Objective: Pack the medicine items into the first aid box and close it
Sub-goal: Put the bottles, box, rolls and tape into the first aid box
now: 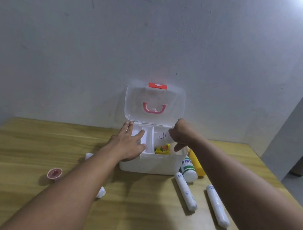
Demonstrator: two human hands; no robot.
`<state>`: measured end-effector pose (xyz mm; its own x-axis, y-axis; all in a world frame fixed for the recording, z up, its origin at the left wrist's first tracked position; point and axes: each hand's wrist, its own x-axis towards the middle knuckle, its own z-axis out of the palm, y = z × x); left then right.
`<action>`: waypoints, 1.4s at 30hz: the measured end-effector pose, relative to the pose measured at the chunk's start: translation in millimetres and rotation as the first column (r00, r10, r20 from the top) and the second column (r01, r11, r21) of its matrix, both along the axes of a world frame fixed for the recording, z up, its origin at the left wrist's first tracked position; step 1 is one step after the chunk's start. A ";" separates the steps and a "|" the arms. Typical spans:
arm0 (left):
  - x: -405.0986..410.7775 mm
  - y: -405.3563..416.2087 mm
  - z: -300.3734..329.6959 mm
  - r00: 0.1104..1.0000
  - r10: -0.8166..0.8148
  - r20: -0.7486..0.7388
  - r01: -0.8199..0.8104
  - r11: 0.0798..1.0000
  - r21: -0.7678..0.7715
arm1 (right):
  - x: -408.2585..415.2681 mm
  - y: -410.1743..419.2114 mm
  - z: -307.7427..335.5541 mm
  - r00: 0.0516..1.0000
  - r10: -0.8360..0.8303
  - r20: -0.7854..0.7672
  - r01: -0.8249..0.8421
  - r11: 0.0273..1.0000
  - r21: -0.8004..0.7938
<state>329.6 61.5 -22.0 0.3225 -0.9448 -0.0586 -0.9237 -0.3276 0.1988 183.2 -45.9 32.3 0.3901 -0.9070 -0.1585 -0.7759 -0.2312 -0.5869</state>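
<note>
Head view. The first aid box (151,163) stands on the wooden table (27,136) against the wall, its clear lid (154,103) swung up and back. The left hand (128,146) lies flat and spread over the box's left front rim and inner tray (148,139), apparently steadying it. The right hand (179,138) is curled around a white packet (163,138), held tilted over the right compartment, where a yellow carton (162,149) already sits.

Still on the table: a white bottle (188,169) and a yellow item (197,164) just beside the box's right wall, two long white rolls (185,193) (216,208) in front of it, further white rolls (100,192) partly hidden under the left forearm, and a small pink cup (54,173) at left.

Assessment: packing appears to be at an early stage. To seat the packet well, lower it flat beside the carton, keep the left hand bracing the box, and leave room for the longer rolls.
</note>
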 end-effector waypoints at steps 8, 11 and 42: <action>-0.4 0.2 0.5 1.000 0.003 0.013 -0.003 1.000 -0.007 | -5.2 -0.8 -7.9 0.999 0.004 -0.043 -0.012 0.983 -0.182; 0.2 -0.1 -1.0 1.000 0.007 0.012 -0.007 1.000 -0.024 | -3.0 3.6 -12.0 0.995 0.005 -0.098 -0.030 0.966 -0.258; 1.4 -2.8 -2.1 1.000 0.012 0.007 -0.012 1.000 -0.005 | -88.0 -11.4 29.8 0.998 0.021 0.064 -0.022 1.000 0.019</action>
